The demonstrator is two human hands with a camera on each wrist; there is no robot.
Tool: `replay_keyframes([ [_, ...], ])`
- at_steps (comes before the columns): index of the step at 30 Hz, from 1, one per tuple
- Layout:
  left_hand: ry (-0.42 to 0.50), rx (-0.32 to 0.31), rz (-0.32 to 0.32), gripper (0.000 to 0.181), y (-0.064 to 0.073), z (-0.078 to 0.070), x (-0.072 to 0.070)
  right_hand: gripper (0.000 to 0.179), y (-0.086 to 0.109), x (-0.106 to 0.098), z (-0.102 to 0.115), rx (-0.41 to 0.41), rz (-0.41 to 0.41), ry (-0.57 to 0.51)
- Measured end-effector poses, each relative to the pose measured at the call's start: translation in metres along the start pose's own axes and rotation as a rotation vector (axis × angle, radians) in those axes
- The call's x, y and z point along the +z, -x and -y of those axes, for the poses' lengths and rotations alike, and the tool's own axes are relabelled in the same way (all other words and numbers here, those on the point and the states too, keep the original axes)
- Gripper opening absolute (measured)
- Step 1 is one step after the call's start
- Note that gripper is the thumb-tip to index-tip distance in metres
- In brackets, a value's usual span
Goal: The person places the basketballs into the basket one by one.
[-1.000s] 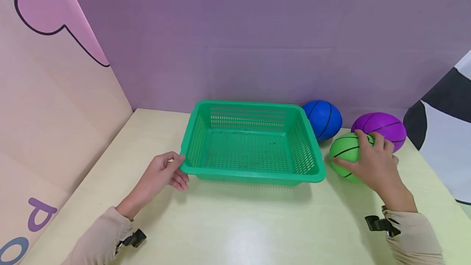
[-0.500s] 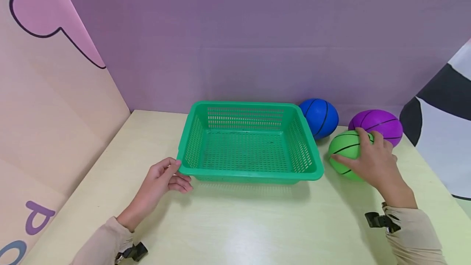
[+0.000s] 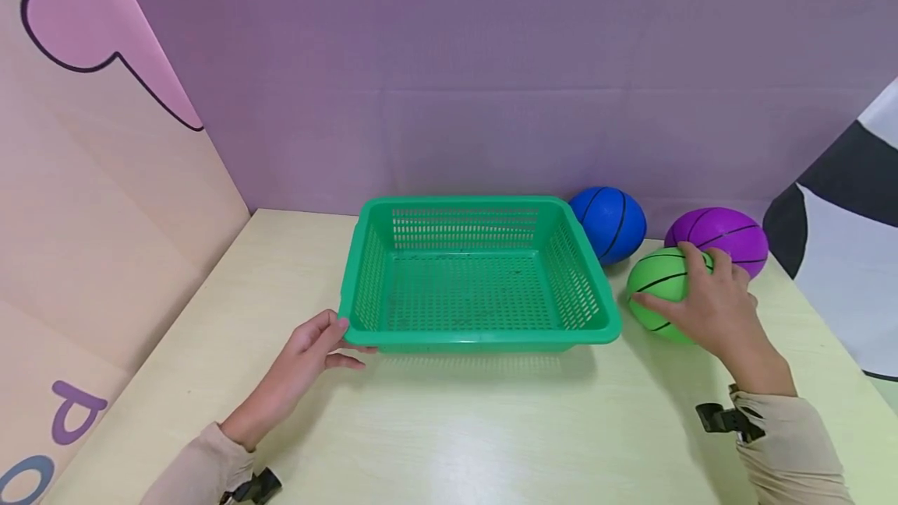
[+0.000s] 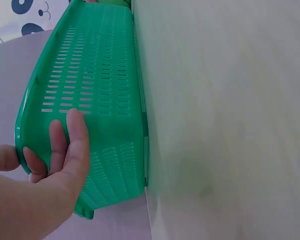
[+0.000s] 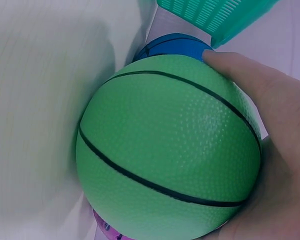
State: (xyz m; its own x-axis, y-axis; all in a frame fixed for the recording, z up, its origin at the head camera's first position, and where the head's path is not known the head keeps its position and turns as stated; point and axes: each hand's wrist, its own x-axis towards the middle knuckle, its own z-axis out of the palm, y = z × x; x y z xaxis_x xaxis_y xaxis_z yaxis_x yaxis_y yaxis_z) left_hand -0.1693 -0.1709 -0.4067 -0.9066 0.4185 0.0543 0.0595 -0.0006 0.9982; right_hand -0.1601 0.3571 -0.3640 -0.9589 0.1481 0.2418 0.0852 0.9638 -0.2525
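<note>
A green plastic basket (image 3: 484, 337) with slotted walls stands on the table in the middle of the head view, nothing inside it. At its near left corner my left hand (image 3: 302, 361) pinches the rim, thumb on top and fingers underneath; in the left wrist view those fingers (image 4: 76, 135) lie against the basket's outer wall. To the right of the basket, my right hand (image 3: 719, 310) grips a light green toy basketball (image 3: 655, 294) from above, thumb and fingers spread round it. The right wrist view shows the green ball (image 5: 165, 145) large, close to the tabletop.
A blue ball (image 3: 609, 224) sits behind the basket's right side, by the purple back wall (image 3: 491, 68). Just behind the green ball lies a purple ball (image 3: 726, 236). Printed panels border the table (image 3: 456, 427) on the left and right.
The basket's near left corner and my left hand have shifted slightly, and the left fingers have spread further under the rim. My right hand stays on the green ball.
</note>
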Motion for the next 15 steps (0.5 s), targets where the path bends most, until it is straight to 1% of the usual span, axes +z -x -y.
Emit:
replay_keyframes([
  [4,-0.012,0.018,0.023,0.043,0.0008,-0.0002,-0.0013,0.106,-0.0020,-0.0026,-0.0007,0.004,0.008,0.013],
  [9,-0.011,0.012,0.013,0.041,0.0000,0.0007,-0.0024,0.116,-0.0036,-0.0074,-0.0033,0.014,0.027,0.018],
  [12,-0.010,0.016,0.012,0.041,-0.0009,0.0022,-0.0027,0.116,-0.0052,-0.0077,-0.0045,0.008,0.027,0.013],
  [15,-0.009,0.026,0.025,0.042,-0.0018,0.0029,-0.0026,0.115,-0.0071,-0.0083,-0.0051,0.004,0.026,0.021],
])
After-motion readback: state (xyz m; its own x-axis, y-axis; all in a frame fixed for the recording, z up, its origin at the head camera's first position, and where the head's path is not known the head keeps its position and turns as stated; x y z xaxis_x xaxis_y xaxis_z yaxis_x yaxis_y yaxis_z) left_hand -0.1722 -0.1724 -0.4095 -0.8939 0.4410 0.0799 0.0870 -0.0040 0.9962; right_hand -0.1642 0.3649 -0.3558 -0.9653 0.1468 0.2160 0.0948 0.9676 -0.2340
